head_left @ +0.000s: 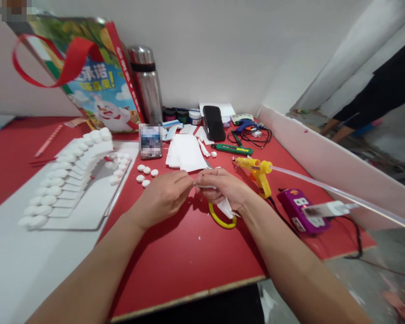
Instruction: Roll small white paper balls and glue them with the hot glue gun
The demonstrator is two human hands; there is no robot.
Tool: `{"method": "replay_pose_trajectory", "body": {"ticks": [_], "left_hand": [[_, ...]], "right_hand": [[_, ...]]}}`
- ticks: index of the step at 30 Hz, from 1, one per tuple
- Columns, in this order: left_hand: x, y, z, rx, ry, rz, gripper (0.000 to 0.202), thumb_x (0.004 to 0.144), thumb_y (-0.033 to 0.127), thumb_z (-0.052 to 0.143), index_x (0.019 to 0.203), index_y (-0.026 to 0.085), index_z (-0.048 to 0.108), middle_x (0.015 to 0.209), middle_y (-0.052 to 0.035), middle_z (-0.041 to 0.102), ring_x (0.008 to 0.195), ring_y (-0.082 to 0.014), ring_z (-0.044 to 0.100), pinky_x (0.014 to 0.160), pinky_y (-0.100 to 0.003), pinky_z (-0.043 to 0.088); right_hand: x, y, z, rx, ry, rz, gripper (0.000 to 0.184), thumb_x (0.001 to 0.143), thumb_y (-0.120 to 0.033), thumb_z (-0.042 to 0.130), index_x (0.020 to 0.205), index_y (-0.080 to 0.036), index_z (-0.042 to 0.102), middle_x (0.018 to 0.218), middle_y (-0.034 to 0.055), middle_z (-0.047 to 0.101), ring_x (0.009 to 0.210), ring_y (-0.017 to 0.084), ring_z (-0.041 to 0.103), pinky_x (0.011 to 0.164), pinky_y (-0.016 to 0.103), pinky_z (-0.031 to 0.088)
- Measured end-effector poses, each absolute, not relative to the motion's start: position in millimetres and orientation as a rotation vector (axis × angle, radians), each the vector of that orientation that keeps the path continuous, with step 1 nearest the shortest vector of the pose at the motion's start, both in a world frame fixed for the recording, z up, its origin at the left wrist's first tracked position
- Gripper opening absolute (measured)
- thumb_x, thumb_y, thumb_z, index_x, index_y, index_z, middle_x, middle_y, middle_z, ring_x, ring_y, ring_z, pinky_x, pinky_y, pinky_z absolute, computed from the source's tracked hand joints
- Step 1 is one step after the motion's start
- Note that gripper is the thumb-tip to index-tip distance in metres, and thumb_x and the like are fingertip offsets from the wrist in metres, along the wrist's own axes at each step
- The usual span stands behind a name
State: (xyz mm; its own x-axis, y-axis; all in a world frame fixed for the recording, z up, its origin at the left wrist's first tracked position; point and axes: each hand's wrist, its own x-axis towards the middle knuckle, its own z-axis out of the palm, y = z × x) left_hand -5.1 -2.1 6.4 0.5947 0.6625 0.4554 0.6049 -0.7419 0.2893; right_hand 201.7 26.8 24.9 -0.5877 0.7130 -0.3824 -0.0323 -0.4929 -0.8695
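My left hand [164, 195] and my right hand [221, 186] meet over the red table [189, 252], fingertips pinched together on a small white paper piece [227, 208] that hangs below the right palm. A yellow-handled pair of scissors [221, 219] lies on the table just under my right hand, mostly hidden. A stack of white paper sheets [185, 152] lies just beyond the hands.
A white stepped model with cotton balls [67, 180] sits at left on a white board. Loose white balls [145, 173], a phone [150, 141], a yellow glue gun [256, 171], a purple power strip [299, 209], a green cutter [231, 149], a steel flask [146, 85] and a gift bag [87, 72] surround the hands. A person's legs [367, 103] show at far right.
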Motion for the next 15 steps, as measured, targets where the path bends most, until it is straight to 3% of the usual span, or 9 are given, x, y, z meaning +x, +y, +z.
{"method": "replay_pose_trajectory", "body": {"ticks": [5,9,12,15], "left_hand": [[1.7,-3.8,8.6,2.591,1.16,0.887,0.027,0.101,0.022,0.046,0.084,0.015,0.065,0.081,-0.0089,0.065,0.074,-0.0198,0.057,0.066,-0.032,0.037],[4.3,-4.7,11.3,1.802,1.185,0.92,0.026,0.099,0.034,0.05,0.093,0.016,0.067,0.071,-0.0041,0.065,0.063,-0.0172,0.06,0.059,-0.028,0.041],[6.6,-3.0,13.3,1.207,1.15,0.853,0.043,0.101,0.049,0.044,0.088,0.015,0.066,0.062,-0.0026,0.062,0.046,-0.0126,0.051,0.045,-0.024,0.033],[9.3,-1.1,13.5,1.014,1.079,0.804,0.047,0.098,0.053,0.051,0.077,0.013,0.065,0.055,-0.0014,0.058,0.039,-0.0076,0.043,0.042,-0.021,0.028]], "right_hand": [[190.8,24.3,23.9,-1.131,-1.19,1.918,0.021,0.067,-0.029,0.073,0.06,-0.017,0.057,0.049,-0.0079,0.043,0.04,0.002,0.022,0.039,0.019,0.009],[190.3,21.8,23.7,-1.155,-1.378,1.701,0.019,0.072,-0.031,0.069,0.064,-0.016,0.062,0.049,-0.0074,0.046,0.041,0.003,0.027,0.041,0.021,0.014],[193.3,21.4,23.9,-1.169,-1.498,1.542,0.016,0.077,-0.03,0.066,0.068,-0.017,0.063,0.048,-0.0089,0.042,0.043,0.004,0.029,0.044,0.022,0.019],[195.4,21.8,24.0,-1.175,-1.62,1.444,0.015,0.079,-0.028,0.063,0.069,-0.017,0.063,0.05,-0.0077,0.044,0.047,0.006,0.034,0.048,0.023,0.023]]}}
